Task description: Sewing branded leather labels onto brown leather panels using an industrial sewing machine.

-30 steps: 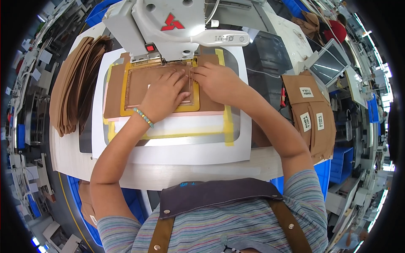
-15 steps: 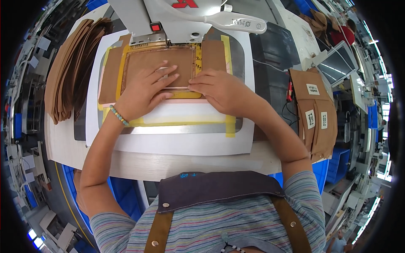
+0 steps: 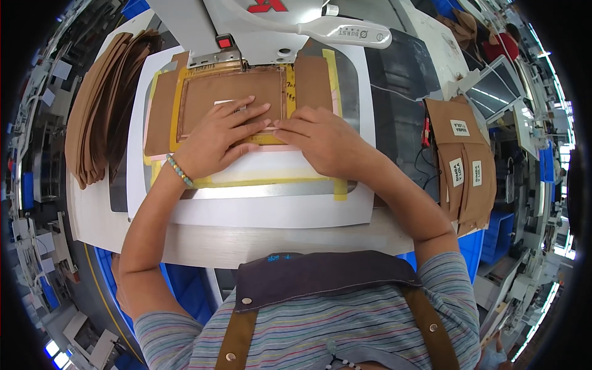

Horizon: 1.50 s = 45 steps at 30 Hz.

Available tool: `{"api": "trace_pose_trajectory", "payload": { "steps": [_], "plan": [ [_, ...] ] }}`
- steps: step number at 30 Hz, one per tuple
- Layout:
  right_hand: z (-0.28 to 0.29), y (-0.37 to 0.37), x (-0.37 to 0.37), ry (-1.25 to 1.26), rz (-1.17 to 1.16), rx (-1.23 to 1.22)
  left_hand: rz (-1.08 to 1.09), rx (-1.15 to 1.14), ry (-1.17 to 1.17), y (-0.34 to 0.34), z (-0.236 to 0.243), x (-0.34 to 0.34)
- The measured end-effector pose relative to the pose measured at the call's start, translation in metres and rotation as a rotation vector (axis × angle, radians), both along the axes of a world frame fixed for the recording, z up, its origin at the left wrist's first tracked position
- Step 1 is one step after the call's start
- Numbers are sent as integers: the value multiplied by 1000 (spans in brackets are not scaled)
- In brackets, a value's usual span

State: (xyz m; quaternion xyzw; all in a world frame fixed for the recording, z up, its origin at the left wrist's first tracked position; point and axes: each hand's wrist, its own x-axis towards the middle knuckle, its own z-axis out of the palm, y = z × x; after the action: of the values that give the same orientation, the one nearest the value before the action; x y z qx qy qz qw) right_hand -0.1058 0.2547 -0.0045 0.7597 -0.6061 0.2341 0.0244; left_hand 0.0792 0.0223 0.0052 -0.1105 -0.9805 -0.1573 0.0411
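A brown fabric-like panel (image 3: 237, 86) lies framed by a yellow-edged rectangular template (image 3: 179, 117) beneath the machine head (image 3: 259, 40). My left hand (image 3: 225, 132) rests flat on the panel's lower part, its fingers stretched and a little apart. A small white label (image 3: 223, 102) peeks out above its fingers, the rest covered. At the template's lower right corner, my right hand (image 3: 324, 139) lays its extended fingers on the edge; its thumb is mostly hidden. The fingertips of both hands nearly meet.
Stacked brown panels (image 3: 108, 111) stand at the left. At the right, brown pieces with white labels (image 3: 462, 160) lie beside a small red-handled tool (image 3: 425, 132). A white handheld device (image 3: 345, 31) hangs over the machine bed. A blue bin (image 3: 185, 290) is below the table edge.
My left hand has shifted slightly right, and a white label now shows above its fingers. My right hand has moved slightly back and its fingers have straightened along the template's edge.
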Motion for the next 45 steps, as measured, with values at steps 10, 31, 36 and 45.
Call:
{"api": "trace_pose_trajectory", "payload": {
  "steps": [10,31,36,45],
  "plan": [
    [1,0,5,38,-12,-5,-2,-36,-17,-1,3,0],
    [7,5,-1,69,-96,67,18,-47,4,-12,-5,-23],
    [37,43,-4,-66,-106,-1,-5,-5,41,-26,-10,-40],
    [26,140,52,5,-28,103,-28,-195,206,-62,-34,-66]
  ]
}}
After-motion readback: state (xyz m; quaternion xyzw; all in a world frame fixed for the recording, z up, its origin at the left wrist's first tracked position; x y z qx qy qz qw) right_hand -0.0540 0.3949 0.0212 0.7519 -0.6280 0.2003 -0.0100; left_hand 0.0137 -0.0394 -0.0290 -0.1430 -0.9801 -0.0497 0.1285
